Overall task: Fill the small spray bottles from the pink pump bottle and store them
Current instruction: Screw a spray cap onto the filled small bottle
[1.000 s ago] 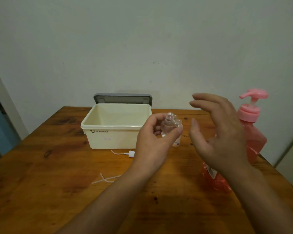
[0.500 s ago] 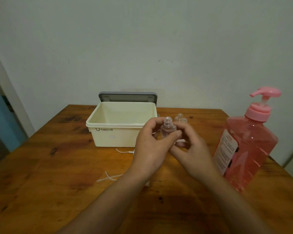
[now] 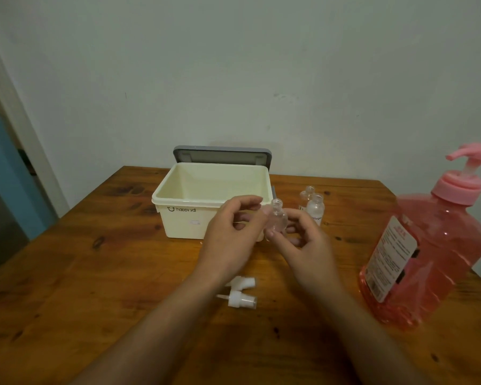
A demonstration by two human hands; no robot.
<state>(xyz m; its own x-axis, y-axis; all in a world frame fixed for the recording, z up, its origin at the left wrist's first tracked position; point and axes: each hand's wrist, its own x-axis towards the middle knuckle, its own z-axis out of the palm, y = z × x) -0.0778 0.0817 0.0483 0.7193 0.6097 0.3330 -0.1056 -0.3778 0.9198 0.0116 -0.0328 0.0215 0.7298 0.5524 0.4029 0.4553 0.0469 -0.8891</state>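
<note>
A small clear spray bottle (image 3: 278,219), uncapped, is upright in the air in front of the cream box. My left hand (image 3: 232,237) pinches it from the left and my right hand (image 3: 303,243) touches it from the right and below. Which hand bears its weight I cannot tell. Two more small bottles (image 3: 315,208) (image 3: 306,193), also uncapped, stand on the table just right of the box. Two white spray caps (image 3: 240,282) (image 3: 238,299) lie on the table under my left wrist. The big pink pump bottle (image 3: 428,245) stands at the right.
The open cream storage box (image 3: 178,220) sits at the back middle of the wooden table (image 3: 95,287), with its grey lid (image 3: 222,154) leaning on the wall behind it. The table's right edge runs close behind the pump bottle. A doorway is at the left.
My right hand has come from in front of the pump bottle over to the small bottle held by my left hand. The view has shifted, and the two spray caps now show.
</note>
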